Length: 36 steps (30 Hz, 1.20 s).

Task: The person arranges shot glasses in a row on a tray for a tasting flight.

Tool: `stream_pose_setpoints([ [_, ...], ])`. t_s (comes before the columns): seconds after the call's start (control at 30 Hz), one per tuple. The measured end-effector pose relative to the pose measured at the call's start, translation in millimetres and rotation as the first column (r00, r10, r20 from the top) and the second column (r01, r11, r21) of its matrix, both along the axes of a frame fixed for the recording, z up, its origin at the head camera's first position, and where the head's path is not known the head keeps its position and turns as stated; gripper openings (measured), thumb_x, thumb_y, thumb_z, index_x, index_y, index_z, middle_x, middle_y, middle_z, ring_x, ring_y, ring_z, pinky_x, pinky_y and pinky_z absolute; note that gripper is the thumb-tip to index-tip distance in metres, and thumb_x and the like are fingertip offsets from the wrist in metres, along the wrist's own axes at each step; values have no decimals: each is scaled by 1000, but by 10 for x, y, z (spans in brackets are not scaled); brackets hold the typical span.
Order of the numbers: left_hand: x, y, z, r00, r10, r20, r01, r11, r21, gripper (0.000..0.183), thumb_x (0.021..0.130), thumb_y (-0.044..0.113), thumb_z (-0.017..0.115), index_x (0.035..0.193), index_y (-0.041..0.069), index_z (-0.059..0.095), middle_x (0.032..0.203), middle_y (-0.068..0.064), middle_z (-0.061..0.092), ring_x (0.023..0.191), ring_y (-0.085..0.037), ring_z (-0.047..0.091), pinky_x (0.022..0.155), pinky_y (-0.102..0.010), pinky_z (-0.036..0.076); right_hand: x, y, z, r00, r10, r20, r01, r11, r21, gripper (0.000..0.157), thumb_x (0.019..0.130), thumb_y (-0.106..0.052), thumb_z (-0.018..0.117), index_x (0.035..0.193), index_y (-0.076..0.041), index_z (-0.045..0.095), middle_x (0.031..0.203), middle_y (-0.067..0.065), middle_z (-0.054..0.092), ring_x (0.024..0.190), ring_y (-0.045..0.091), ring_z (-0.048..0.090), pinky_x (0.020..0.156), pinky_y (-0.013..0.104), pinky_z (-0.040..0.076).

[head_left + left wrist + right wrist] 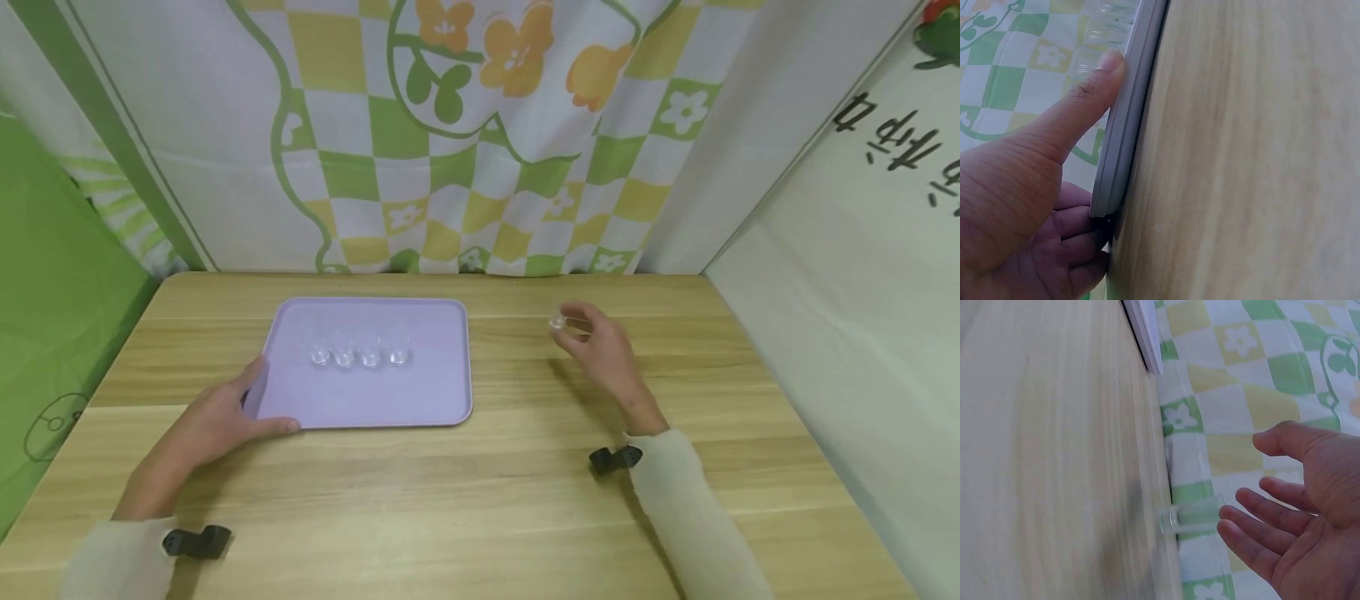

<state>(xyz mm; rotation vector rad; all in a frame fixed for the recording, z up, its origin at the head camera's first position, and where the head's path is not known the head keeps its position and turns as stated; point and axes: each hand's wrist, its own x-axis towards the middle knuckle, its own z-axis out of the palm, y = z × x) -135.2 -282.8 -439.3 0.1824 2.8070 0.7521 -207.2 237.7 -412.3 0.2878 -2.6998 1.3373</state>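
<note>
A shallow lavender tray (pixel 420 396) lies on the table, with a row of several small clear glasses (pixel 371 357) standing on it. My left hand (pixel 217 417) holds the tray by its near left corner. In the left wrist view the thumb (pixel 1100 78) presses on the rim and the other fingers bend round the corner. To the right of the tray, one more clear glass (pixel 1194 514) stands upright on the table. Beside it is my right hand (pixel 600 346), thumb and fingers spread apart; the fingertips (pixel 1229 526) overlap the glass's rim in the right wrist view.
The wooden table (pixel 420 508) reaches back to a curtain (pixel 480 167) with green and yellow checks. A green panel (pixel 67 292) borders the left side, a white one with black writing (pixel 862 275) the right. Dark wrist cameras (pixel 198 542) sit at both cuffs.
</note>
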Motion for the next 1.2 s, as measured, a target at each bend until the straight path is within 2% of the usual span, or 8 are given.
stream_pose_setpoints([
  [0.2,-2,-7,-3,1000,0,-1,0,1000,-7,131,81,68,76,160,-9,5,148,-51,23,133,-68,28,106,-75,29,-83,136,-16,999,-54,1,54,998,17,52,100,-19,72,144,2,52,148,20,53,132,40,54,103,49,51],
  [0.43,6,0,-11,1000,-1,-7,1,1000,5,131,81,68,77,159,-10,7,149,-49,24,134,-67,28,106,-74,30,-192,210,-88,995,-73,68,73,997,-10,56,99,-15,71,147,2,48,150,24,49,135,42,51,108,51,46],
  [0.9,2,-9,-14,1000,1,-2,-1,1000,-7,131,81,68,77,159,-9,5,148,-50,23,133,-68,29,106,-74,30,-377,216,-216,992,-75,101,79,996,-41,56,100,-17,71,146,6,48,145,25,54,129,40,57,106,48,49],
  [1.2,6,-9,-14,1000,2,-4,-2,1000,-7,131,81,68,77,160,-9,5,147,-51,25,132,-68,30,105,-74,31,-448,194,-274,990,-79,115,81,996,-21,50,100,-18,71,141,6,54,133,26,62,122,39,63,102,48,52],
])
